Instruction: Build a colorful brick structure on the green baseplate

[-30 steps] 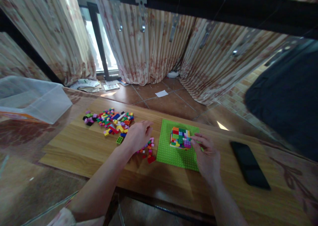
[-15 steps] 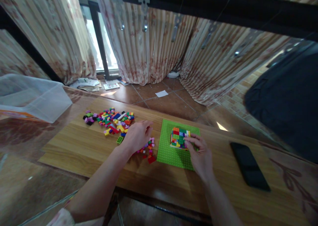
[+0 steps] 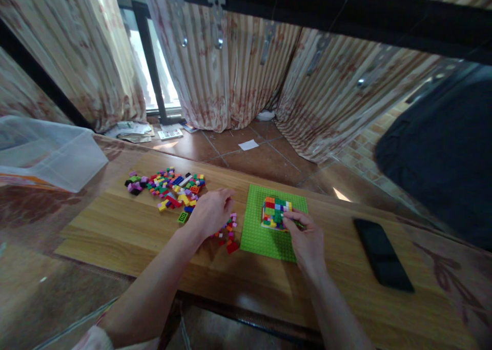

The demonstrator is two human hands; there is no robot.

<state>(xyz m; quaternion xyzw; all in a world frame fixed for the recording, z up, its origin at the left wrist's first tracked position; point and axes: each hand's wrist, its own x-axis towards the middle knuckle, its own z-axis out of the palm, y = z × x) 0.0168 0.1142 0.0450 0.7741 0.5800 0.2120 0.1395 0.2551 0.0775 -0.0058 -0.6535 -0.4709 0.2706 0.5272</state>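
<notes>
A green studded baseplate (image 3: 253,227) lies on the wooden board. On it sits a low block built of many-coloured toy bricks (image 3: 272,211), with a white lower edge. My right hand (image 3: 308,240) is at the block's right side, thumb and forefinger pinched on a small pale brick at its top surface. Its other fingers partly cover the block's right part. My left hand (image 3: 211,211) hovers over small loose bricks (image 3: 231,224) left of the baseplate, fingers curled together. Whatever may be between those fingertips is hidden. A red brick (image 3: 232,247) lies below this hand.
A large pile of mixed loose bricks (image 3: 172,186) spreads over the left of the wooden board (image 3: 115,222). A black phone (image 3: 382,255) lies at the right. At far left stands a clear plastic bin (image 3: 77,155). Curtains (image 3: 246,73) hang beyond the tiled floor.
My right fingertips have shifted slightly on the block, and a pale brick shows at them. My left hand stays nearly in place. The whole view has shifted a little.
</notes>
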